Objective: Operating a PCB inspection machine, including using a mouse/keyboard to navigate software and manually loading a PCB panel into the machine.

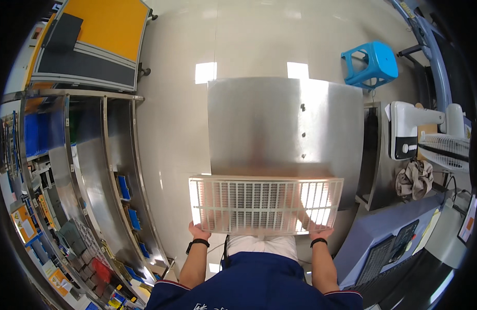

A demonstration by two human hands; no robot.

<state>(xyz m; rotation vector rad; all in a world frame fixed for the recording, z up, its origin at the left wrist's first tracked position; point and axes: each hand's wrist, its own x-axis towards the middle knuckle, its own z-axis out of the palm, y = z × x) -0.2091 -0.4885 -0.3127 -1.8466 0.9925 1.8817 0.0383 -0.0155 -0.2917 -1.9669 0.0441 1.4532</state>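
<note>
A long, see-through plastic grid tray [267, 209] is held level in front of my body, over the near edge of a steel table [256, 121]. Narrow slots divided by ribs run along it, and its middle looks darker than its ends. My left hand [200, 231] grips the tray's near left corner, partly seen through the plastic. At the near right corner my right hand [321, 231] holds it likewise, fingers reaching beneath. Whether the tray touches the table cannot be told. I cannot make out whether small parts lie in the slots.
Steel shelving [122, 150] with blue bins stands on the left, below an orange-topped cart [114, 31]. At right are a blue stool [375, 64], a white fan [442, 150], a crumpled cloth [414, 179] and a desk with a black keyboard [374, 260]. Three dark spots mark the tabletop.
</note>
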